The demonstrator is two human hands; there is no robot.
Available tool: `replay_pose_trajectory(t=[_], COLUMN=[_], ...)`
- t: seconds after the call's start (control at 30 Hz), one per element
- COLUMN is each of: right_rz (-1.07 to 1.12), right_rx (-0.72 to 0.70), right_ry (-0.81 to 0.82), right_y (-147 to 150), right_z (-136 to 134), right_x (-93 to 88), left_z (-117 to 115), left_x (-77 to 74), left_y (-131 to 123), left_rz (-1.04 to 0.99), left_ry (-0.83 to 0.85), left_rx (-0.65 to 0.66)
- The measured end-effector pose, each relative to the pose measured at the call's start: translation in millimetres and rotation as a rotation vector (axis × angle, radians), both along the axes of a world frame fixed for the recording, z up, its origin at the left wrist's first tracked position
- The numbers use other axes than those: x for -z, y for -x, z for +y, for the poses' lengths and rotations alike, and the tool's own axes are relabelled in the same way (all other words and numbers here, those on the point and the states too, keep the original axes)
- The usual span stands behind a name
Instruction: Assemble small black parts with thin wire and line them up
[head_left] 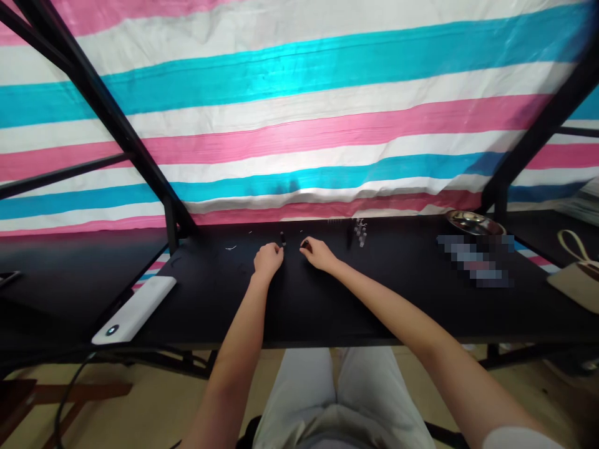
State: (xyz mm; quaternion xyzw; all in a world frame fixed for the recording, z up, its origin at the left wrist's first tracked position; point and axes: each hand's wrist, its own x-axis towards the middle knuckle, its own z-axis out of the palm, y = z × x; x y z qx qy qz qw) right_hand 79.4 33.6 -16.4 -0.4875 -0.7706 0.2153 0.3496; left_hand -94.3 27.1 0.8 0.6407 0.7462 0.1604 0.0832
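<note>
1. Hanging behind everything, the striped sheet [299, 118] in pink, white and blue forms the backdrop beyond the table's far edge.
2. The black table [355, 312] spans the width in front of the person, with both hands over its middle, toward the far side.
3. A white case [140, 308] lies at the near left, slanting away from the person, well apart from the left hand; a shiny metal dish [475, 222] sits at the far right.
4. The right hand [319, 254] curls its thumb and fingers in a narrow pinch around a small dark brown piece [306, 244], turned toward the left hand.
5. The left hand [268, 259] has its fingers drawn together; whether anything is between them I cannot tell. A narrow gap separates the two hands.
6. A cluster of small clear pieces [360, 232] lies beyond and to the right of the right hand.
7. Smallest, a slim dark cylinder [283, 238] is just beyond the left fingertips, left of the right hand's piece. Its long axis runs away from the person in the view; standing or lying is unclear. The left hand is nearer to it.
</note>
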Motion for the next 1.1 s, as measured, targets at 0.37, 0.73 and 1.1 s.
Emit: replay_pose_trajectory(t=[0.37,0.73,1.1], right_rz=[-0.263,-0.205,-0.160], right_rx=[0.085,0.136,0.108], right_ry=[-0.019,0.018,0.018], right_y=[41,46,31], right_z=[48,53,37], right_x=[17.8,16.9,9.5], left_z=[-8,-7,-6], left_x=[-2.5,-3.5,-3.6], left_y=[-7,-5,-5], left_rz=[0.044,0.017,0.031], left_ry=[0.002,-0.002,-0.012], left_rx=[-0.002,0.004,0.008])
